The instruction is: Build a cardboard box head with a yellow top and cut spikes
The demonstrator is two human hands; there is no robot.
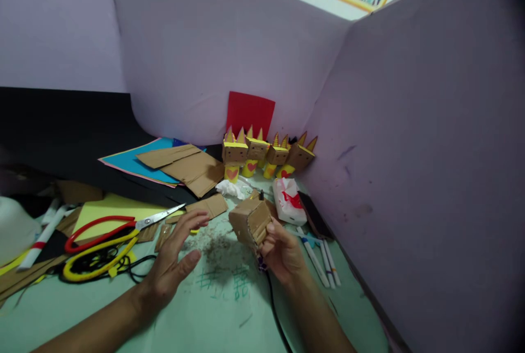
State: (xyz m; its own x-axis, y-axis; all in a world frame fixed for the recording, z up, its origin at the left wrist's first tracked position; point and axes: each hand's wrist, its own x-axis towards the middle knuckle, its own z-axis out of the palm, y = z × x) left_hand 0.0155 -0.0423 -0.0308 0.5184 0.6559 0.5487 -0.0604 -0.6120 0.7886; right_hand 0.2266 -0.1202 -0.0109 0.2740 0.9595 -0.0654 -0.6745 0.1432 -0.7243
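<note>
A small folded cardboard box is raised over the table, tilted, with my right hand gripping its right side between thumb and fingers. My left hand hovers to the left of it, fingers stretched out and thumb apart, holding nothing. Close beyond that hand lies a large pair of scissors with red and yellow handles, its blades pointing right. Brown crumbs lie on the table between the two hands. A black cable runs down from below the box, and what it connects to is mostly hidden.
Several cardboard figures with pointed ears stand at the back before a red sheet. A tissue pack, a dark phone-like slab and several markers are on the right. Cardboard sheets and yellow paper lie left. Lilac panels enclose the table.
</note>
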